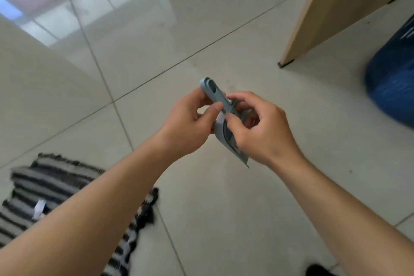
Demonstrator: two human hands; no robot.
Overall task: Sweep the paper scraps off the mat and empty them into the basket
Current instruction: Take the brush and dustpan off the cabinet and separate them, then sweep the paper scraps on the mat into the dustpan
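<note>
while both arms reach forward over the pale tiled floor (pixel 224 208), the left hand (pixel 188 123) and the right hand (pixel 264 132) meet on a small grey-blue plastic dustpan set (pixel 224 127) held in the air. the left hand grips its left edge, thumb curled over the front, fingers behind. the right hand pinches the slim handle piece (pixel 214 92) that lies against the dustpan, thumb and forefinger closed on it; the rounded end of that handle, with its oval hole, sticks up above both hands. whether the handle belongs to a brush clipped into the pan cannot be told.

below and to the left of the dustpan set, the striped black-and-grey mat (pixel 44 186) lies on the floor, partly hidden by the left forearm. one white paper scrap (pixel 39 208) rests on the mat. up and to the right of the dustpan set stands a light wooden panel (pixel 331 6), and further right a blurred blue object (pixel 394 83) sits at the picture's edge; what it is cannot be told.
</note>
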